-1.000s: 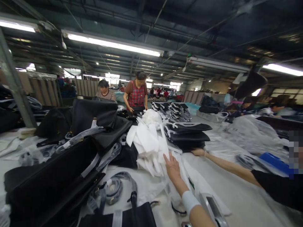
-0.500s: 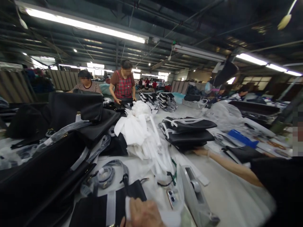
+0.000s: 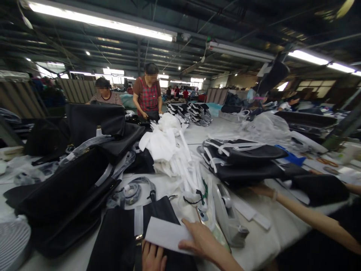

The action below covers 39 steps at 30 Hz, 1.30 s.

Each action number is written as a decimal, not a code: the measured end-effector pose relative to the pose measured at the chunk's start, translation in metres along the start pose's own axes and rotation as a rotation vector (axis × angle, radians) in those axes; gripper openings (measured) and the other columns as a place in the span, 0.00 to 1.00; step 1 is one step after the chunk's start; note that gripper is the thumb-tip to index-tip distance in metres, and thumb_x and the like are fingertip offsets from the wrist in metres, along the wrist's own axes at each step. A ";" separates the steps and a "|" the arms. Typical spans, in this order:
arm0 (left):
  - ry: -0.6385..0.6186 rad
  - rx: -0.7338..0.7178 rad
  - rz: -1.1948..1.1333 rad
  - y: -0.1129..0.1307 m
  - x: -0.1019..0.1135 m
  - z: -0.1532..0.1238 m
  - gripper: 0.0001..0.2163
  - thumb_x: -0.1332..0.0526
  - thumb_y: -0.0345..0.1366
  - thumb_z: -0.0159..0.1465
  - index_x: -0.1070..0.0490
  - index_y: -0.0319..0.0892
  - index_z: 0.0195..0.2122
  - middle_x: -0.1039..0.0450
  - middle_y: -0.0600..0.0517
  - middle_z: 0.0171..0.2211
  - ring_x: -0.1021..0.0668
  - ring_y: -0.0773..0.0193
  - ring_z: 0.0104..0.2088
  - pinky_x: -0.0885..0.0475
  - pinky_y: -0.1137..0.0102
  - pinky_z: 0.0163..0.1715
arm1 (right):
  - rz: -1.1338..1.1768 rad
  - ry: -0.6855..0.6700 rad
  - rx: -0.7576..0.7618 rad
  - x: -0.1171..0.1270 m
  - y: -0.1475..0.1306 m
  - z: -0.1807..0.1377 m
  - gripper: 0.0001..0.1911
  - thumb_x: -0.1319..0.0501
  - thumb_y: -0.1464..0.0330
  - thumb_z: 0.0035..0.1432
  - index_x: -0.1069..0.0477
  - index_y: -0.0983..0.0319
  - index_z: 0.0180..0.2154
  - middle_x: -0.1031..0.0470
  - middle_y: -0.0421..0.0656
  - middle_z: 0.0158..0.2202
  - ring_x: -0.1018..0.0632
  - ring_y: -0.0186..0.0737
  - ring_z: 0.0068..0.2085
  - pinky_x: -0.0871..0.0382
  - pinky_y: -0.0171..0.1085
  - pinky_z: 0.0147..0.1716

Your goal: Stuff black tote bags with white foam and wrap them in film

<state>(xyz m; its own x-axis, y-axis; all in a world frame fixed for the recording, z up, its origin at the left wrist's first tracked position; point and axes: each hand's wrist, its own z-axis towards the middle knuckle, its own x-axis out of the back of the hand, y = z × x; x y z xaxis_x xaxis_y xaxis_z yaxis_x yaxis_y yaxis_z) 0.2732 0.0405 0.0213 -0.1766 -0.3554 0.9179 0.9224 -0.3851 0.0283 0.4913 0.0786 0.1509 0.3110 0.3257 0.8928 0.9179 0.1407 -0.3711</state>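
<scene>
A black bag (image 3: pixel 113 233) lies in front of me with a clear-wrapped strap and a gold buckle (image 3: pixel 138 238). Across it rests a white strip of paper or foam (image 3: pixel 163 233); I cannot tell which. My right hand (image 3: pixel 204 241) grips the strip's right end between thumb and fingers. At the strip's lower left edge, my left hand (image 3: pixel 153 258) lies on the bag with fingers stretched out. Right of my hands is a grey tape dispenser (image 3: pixel 229 216). A phone (image 3: pixel 202 214) is partly covered near my right hand.
A heap of white strips (image 3: pixel 169 150) fills the table's middle. Black bags (image 3: pixel 70 188) are piled left, above a white ribbed round object (image 3: pixel 12 244). A co-worker's arms (image 3: pixel 304 210) reach under stacked black bags (image 3: pixel 245 162) at right. Another person (image 3: pixel 149 96) stands opposite.
My right hand has moved right from the bag's edge and the white strip now lies flat across the bag. My left hand shows more. The co-worker's black bags have shifted right.
</scene>
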 end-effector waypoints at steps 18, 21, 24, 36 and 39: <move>-0.705 -0.333 -0.195 -0.013 0.096 0.141 0.49 0.28 0.25 0.47 0.54 0.54 0.65 0.60 0.36 0.69 0.20 0.48 0.44 0.23 0.61 0.39 | 0.797 0.366 -0.252 -0.031 0.039 -0.028 0.22 0.43 0.52 0.55 0.28 0.61 0.43 0.21 0.47 0.42 0.22 0.50 0.43 0.29 0.42 0.43; -0.717 -0.384 -0.173 -0.016 0.087 0.154 0.37 0.26 0.32 0.47 0.41 0.47 0.56 0.42 0.43 0.62 0.21 0.50 0.44 0.23 0.62 0.38 | 0.794 0.333 -0.234 -0.034 0.028 -0.018 0.22 0.45 0.50 0.58 0.27 0.61 0.39 0.20 0.46 0.36 0.22 0.48 0.38 0.29 0.40 0.37; -0.626 -0.325 -0.118 -0.018 0.080 0.140 0.24 0.28 0.35 0.52 0.37 0.44 0.47 0.35 0.47 0.52 0.23 0.54 0.43 0.24 0.62 0.39 | 0.663 0.395 -0.241 -0.036 0.018 -0.005 0.21 0.47 0.51 0.60 0.28 0.60 0.30 0.23 0.44 0.28 0.24 0.45 0.32 0.32 0.38 0.32; -0.486 -0.166 -0.255 -0.028 0.068 0.101 0.14 0.36 0.30 0.60 0.38 0.45 0.44 0.36 0.49 0.53 0.28 0.57 0.49 0.28 0.62 0.48 | 0.249 0.203 -0.019 -0.027 0.007 0.020 0.16 0.47 0.61 0.63 0.32 0.61 0.26 0.26 0.43 0.25 0.25 0.42 0.30 0.41 0.37 0.31; -0.483 -0.153 -0.278 -0.028 0.066 0.100 0.14 0.37 0.29 0.60 0.39 0.45 0.44 0.37 0.49 0.54 0.28 0.57 0.50 0.28 0.61 0.49 | 0.218 0.147 -0.049 -0.028 0.009 0.020 0.16 0.47 0.62 0.63 0.32 0.61 0.25 0.25 0.45 0.26 0.24 0.44 0.32 0.41 0.37 0.32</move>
<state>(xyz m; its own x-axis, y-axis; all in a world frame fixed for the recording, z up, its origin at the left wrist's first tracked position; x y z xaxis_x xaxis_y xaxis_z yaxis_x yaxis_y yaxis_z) 0.2698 0.1129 0.1202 -0.1956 0.1918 0.9617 0.7972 -0.5400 0.2699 0.4858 0.0897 0.1175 0.5318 0.2037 0.8220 0.8350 0.0359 -0.5491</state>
